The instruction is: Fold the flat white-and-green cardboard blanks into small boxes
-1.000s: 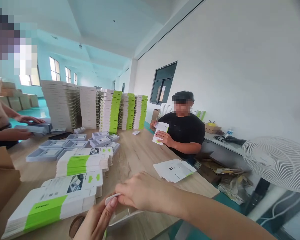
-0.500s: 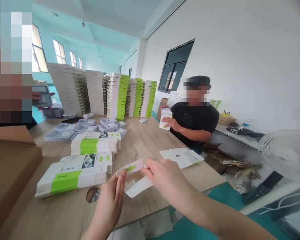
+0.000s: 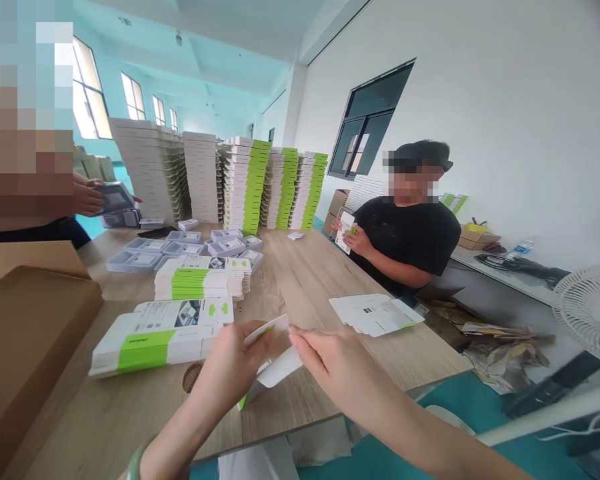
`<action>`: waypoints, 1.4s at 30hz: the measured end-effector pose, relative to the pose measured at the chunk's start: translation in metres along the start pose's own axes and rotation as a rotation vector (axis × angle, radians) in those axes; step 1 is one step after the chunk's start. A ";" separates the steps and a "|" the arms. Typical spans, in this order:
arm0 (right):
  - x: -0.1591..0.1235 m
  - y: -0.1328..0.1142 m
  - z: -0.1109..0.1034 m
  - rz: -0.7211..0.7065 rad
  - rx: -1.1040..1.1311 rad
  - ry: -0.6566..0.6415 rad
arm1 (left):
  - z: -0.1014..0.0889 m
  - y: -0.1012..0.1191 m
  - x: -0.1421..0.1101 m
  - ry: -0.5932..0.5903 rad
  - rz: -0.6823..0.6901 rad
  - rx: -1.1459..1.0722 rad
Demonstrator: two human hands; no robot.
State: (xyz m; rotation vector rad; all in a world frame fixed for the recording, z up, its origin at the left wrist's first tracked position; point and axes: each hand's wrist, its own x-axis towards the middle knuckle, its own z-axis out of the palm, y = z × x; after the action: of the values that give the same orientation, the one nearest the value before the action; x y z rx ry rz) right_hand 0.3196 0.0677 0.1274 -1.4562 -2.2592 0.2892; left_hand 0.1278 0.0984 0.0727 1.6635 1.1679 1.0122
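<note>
My left hand and my right hand both grip a white carton blank with a green mark, held just above the wooden table. The right fingertips pinch its upper edge, and part of the blank is hidden behind my left hand. A jade-green bangle circles my left wrist. Nearest to my left hand lies a stack of flat white-and-green cartons. A looser pile of white blanks lies to the right of my right hand.
A second carton stack, grey trays and tall stacks stand farther along the table. A seated person in black holds a carton. Another person's hands hold a tray. A brown cardboard box stands left; a fan stands right.
The view has swung left and my hands now hold the blank higher, nearer the table's middle. The person at left has raised a tray, and the seated person has turned their carton.
</note>
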 end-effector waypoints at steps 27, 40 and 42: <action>0.034 0.012 0.050 0.386 1.040 -0.003 | 0.030 -0.077 -0.018 0.851 0.637 0.232; 0.044 -0.016 0.073 0.640 1.503 0.433 | 0.025 -0.049 -0.022 0.538 0.645 0.674; 0.046 -0.018 0.072 0.664 1.506 0.462 | 0.029 -0.048 -0.020 0.579 0.605 0.635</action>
State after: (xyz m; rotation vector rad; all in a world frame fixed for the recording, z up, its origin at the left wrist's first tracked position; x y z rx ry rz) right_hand 0.2554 0.1063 0.0822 -1.0563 -0.6135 1.3002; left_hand 0.1368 0.0841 0.0160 2.4061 1.4943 1.7045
